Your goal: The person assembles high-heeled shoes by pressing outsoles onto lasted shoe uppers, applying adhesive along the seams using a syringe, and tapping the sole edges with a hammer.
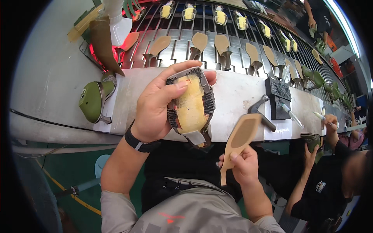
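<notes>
My left hand (155, 101) is wrapped round a shoe upper (192, 106), held bottom up above the bench edge. Its underside shows a yellowish filler patch, ringed by dark pleated edges, and my thumb presses on that patch. Lower and to the right, my right hand (245, 165) grips a tan shoe sole (244, 134) by its narrow end, thumb on top. The sole's wide end tilts up and away, with a darker brownish area on its face. The sole and the upper are apart.
On the pale bench (229, 93) lie a hammer (258, 112), a black block (280, 97) and a white tube-like tool (292, 115). A green heeled shoe (93, 103) stands left. Heeled soles (199, 42) and yellow-bottomed uppers (220, 17) line the conveyor. At right, a co-worker's hand (309, 153) holds a green shoe.
</notes>
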A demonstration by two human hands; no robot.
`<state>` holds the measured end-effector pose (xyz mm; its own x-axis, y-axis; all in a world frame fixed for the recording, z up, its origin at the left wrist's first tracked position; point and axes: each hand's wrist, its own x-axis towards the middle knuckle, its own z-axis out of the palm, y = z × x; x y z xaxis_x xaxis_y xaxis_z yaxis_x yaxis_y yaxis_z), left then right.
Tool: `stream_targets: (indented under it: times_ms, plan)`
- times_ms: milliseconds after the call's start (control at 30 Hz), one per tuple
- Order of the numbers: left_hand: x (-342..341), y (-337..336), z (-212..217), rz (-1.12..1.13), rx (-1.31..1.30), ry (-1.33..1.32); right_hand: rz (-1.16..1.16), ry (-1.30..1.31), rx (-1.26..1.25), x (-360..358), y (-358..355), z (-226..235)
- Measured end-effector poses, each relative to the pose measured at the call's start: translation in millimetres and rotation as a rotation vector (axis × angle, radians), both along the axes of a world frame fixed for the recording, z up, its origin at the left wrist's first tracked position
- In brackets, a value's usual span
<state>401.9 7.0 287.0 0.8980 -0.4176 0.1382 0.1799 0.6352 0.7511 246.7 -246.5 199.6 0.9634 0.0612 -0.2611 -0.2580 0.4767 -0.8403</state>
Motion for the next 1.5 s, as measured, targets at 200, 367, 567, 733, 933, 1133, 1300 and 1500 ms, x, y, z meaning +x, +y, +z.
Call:
stream_targets:
  times_ms: [200, 367, 567, 733, 933, 1133, 1300, 1500]
  plan:
    - [-4.1, -5.5, 8.7, 0.008, 0.006, -0.014, 0.047, -0.248, -0.049, 20.4, 5.8, 32.4]
    - [-18.3, -13.1, 8.8, -0.025, 0.074, -0.093, 0.192, -0.398, -0.212, 23.4, 37.6, 66.4]
    - [-40.7, -12.9, 9.0, -0.066, 0.018, -0.129, 0.229, -0.340, -0.218, 36.3, 62.1, 77.9]
    - [-47.3, -5.4, 5.4, -0.062, 0.162, -0.198, 0.215, -0.568, -0.317, 37.1, 66.6, 73.6]
    - [-60.2, -6.6, 8.1, -0.059, 0.169, -0.152, 0.172, -0.628, -0.376, 33.0, 69.5, 72.4]
    - [-57.7, -2.3, 1.7, -0.064, 0.196, -0.257, 0.201, -0.571, -0.302, 30.9, 70.2, 69.6]
    - [-62.7, -1.0, 19.9, -0.097, 0.175, -0.005, 0.179, -0.566, -0.308, 29.1, 73.2, 68.9]
    - [-64.2, 2.0, 17.3, -0.133, 0.232, -0.067, 0.214, -0.557, -0.308, 29.9, 66.6, 68.8]
